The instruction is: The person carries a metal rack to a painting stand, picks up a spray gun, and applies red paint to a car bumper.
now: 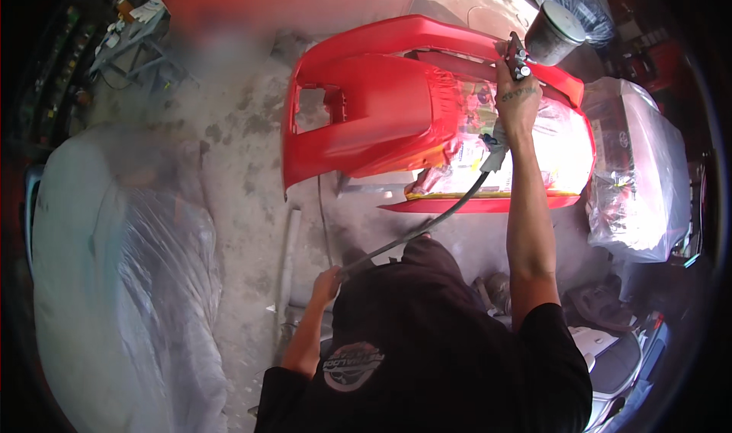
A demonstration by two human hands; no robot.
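My right hand (517,97) reaches forward and grips a paint spray gun (520,58) with a grey cup (553,33) on top, held over the far upper edge of a glossy red car bumper (381,101). A dark air hose (427,223) runs from the gun down past my chest to my left hand (328,284), which is closed around it low and close to my body. Masking paper and plastic (526,158) cover the bumper's right part.
A car wrapped in clear plastic sheeting (122,280) fills the left side. Another plastic-covered object (640,174) stands at the right. Stained concrete floor (236,151) lies between them. A cluttered stand (133,40) sits at the far left back.
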